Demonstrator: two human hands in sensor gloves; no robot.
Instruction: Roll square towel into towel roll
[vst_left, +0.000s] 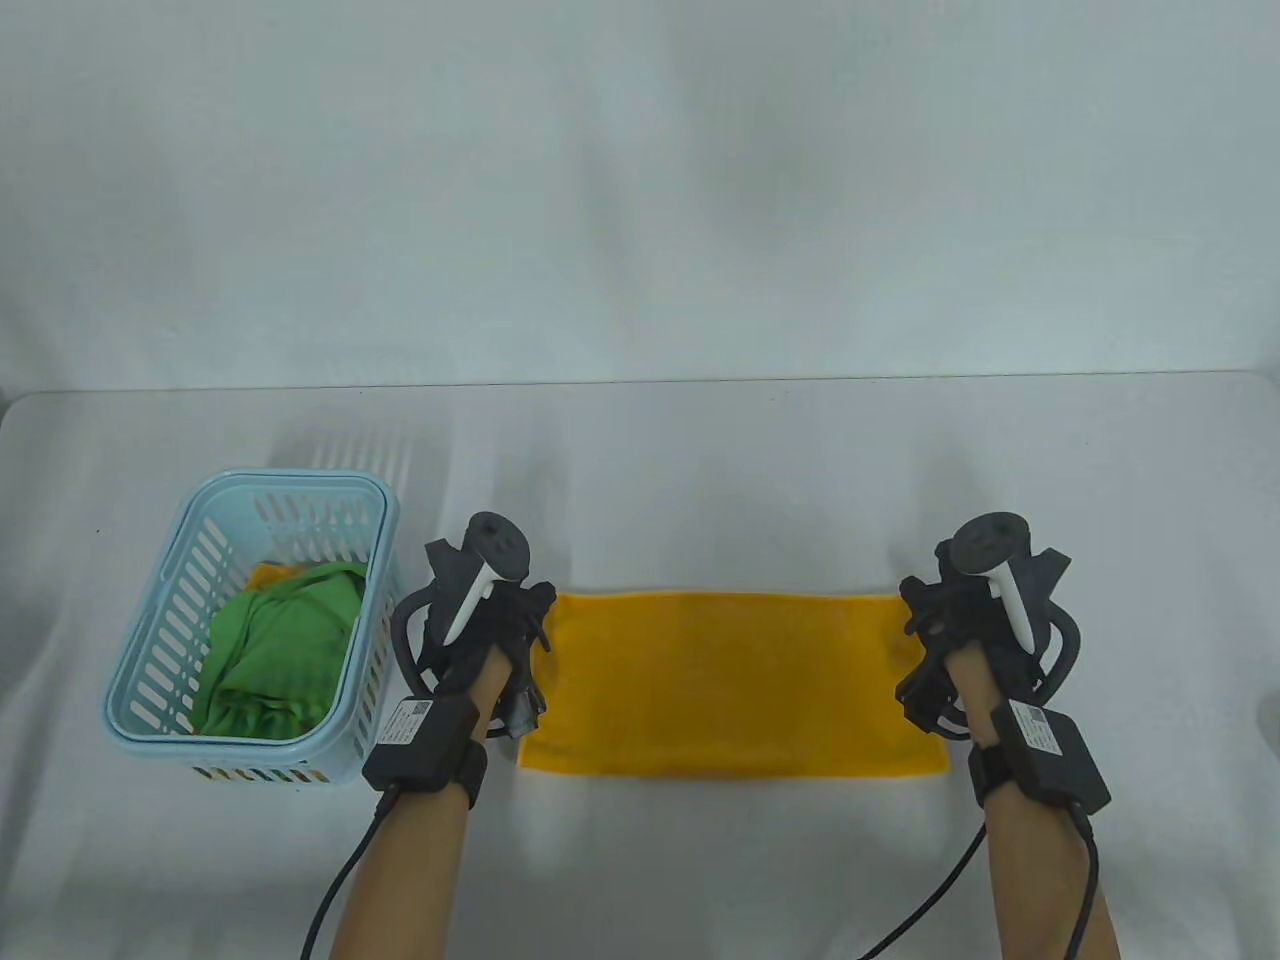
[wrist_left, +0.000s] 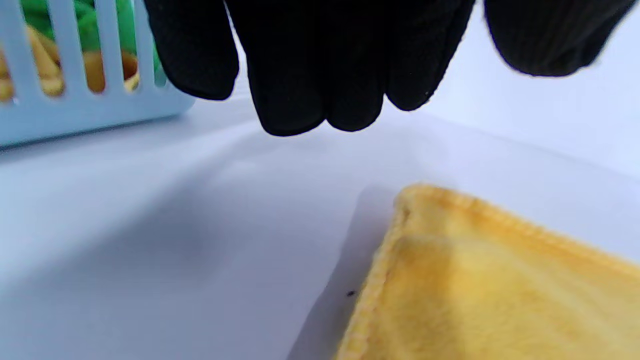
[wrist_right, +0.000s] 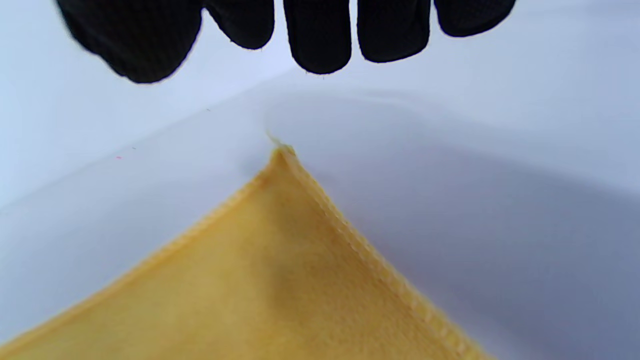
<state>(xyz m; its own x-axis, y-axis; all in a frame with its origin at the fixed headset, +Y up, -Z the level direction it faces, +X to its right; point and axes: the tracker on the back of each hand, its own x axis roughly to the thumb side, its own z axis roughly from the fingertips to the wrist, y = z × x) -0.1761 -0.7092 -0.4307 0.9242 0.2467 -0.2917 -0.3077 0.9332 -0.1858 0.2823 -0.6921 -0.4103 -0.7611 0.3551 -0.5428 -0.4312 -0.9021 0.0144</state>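
1. The yellow towel lies flat on the white table, centre front, as a wide band with stitched hems; it appears folded, not yet rolled.
2. Its nap looks soft and plush, its corners square and crisp.
3. The left hand hangs over the towel's left end, fingers loosely extended, clear of the cloth and holding nothing.
4. The right hand hangs likewise over the right end, fingers apart and empty.
5. Advice: pinch one short end evenly, turn a tight first lip, and keep the hems aligned while rolling.
6. A pale blue slotted basket stands left, holding green cloth.
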